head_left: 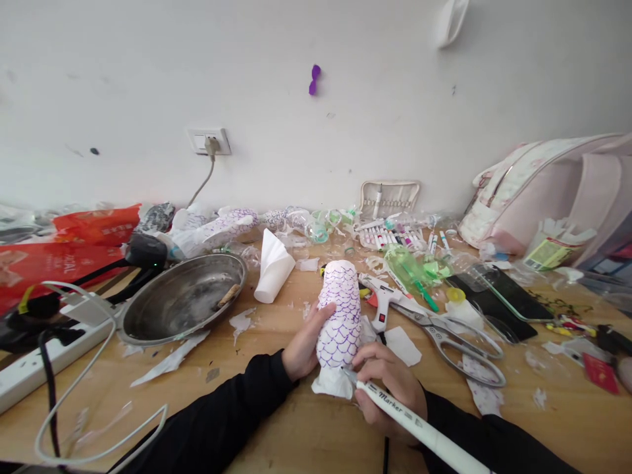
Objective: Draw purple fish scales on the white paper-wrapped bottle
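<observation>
A white paper-covered, bottle-shaped form [338, 316] with purple scale lines stands tilted over the table in front of me. My left hand [307, 343] is wrapped round its left side. In my right hand [390, 385] is a white marker [415, 424], gripped like a pen, its tip at the lower right of the form near the plain white bottom end [333, 382]. Some fingers of the right hand rest close to the form's lower side. Behind the form lies a white glue gun [381, 299], partly hidden.
Large scissors [444, 329] and dark phones [508, 296] lie to the right, before a pink backpack [548, 191]. Several markers [395, 238] sit at the back. On the left are a metal bowl [182, 299], a white paper cup [274, 266] and a power strip [54, 359] with cables.
</observation>
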Demonstrator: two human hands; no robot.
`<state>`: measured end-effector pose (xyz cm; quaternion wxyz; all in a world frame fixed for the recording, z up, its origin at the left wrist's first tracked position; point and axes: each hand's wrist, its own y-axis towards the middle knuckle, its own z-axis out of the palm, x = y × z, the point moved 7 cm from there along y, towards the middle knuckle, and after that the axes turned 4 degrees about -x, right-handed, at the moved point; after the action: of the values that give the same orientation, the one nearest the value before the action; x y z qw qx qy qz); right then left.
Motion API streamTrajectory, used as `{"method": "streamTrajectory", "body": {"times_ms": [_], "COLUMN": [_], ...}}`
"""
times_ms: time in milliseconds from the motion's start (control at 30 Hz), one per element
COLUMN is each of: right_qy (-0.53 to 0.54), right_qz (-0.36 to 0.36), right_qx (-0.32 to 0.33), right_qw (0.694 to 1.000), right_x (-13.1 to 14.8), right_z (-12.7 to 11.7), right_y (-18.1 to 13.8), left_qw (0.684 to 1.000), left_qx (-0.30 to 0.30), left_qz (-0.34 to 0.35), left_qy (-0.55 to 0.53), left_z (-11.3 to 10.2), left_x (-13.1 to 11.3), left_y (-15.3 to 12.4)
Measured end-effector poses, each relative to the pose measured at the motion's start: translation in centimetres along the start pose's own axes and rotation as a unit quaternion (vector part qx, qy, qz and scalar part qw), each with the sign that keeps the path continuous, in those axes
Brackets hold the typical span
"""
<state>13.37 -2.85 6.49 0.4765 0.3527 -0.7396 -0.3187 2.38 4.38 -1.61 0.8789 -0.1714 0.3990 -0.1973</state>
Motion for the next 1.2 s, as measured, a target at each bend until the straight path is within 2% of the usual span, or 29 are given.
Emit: {"method": "streamTrajectory", "body": {"times_ms": [300, 633, 800, 900, 1033, 1200], "right_qy": [-0.004, 0.013, 0.017, 0.011, -0.012, -0.027], "right_qz": [-0.003, 0.004, -0.002, 0.003, 0.013, 0.02], "right_qx": [0.006, -0.009, -0.021, -0.015, -0.011, -0.014], "right_qw": [1.0, 1.0, 1.0, 1.0, 1.0, 0.999], "right_x": [0.0, 0.1, 0.2, 0.2, 0.3, 0.2], "right_z": [0.2, -0.1, -0.4, -0.6, -0.9, -1.0], "right_y": [0.2, 0.3, 0.5, 0.8, 1.2, 1.0], "left_qw": [1.0, 0.996, 0.994, 0.991, 0.988, 0.988], "left_qx": [0.005, 0.06, 0.05, 0.066, 0.097, 0.093], "left_qz": [0.003, -0.061, -0.096, -0.111, -0.114, -0.111], "left_qy": [-0.021, -0.018, -0.012, -0.026, -0.046, -0.047], "left_z": [0.2, 0.8, 0.7, 0.7, 0.9, 0.7], "left_x": [-0.2, 0.7, 1.0, 1.3, 1.4, 1.3], "left_y": [-0.1, -0.3, -0.4, -0.4, -0.2, -0.2]}}
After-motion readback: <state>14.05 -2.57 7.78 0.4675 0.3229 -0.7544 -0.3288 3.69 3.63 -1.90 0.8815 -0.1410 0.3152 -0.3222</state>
